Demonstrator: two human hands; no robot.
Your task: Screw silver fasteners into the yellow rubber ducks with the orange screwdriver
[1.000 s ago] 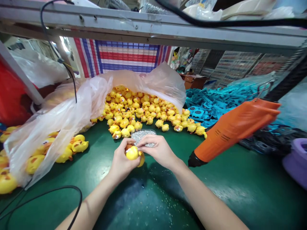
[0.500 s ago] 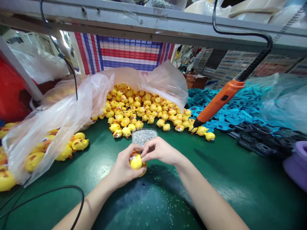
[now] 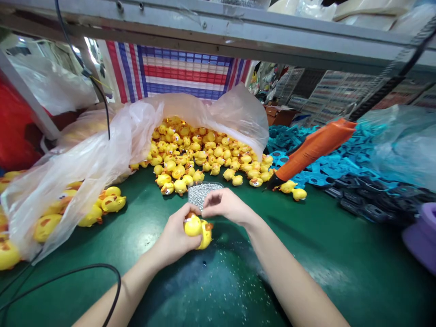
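My left hand is closed around a yellow toy duck with orange parts, low over the green table. My right hand is just above and to the right of the duck, its thumb and fingertips pinched together. Whatever is between those fingertips is too small to make out. Right behind both hands stands a clear tray of small silvery metal pieces, partly covered by my right hand. Beyond it lies a large heap of yellow ducks spilling from a plastic bag.
An orange tool hangs on a black cord at the right, its dark tip by some ducks. Turquoise parts, black parts and a purple container are at the right. Bagged ducks and a black cable lie left.
My right hand has lifted off the duck, up toward the tray. More of the duck shows in my left hand. The orange tool has swung and turned a little.
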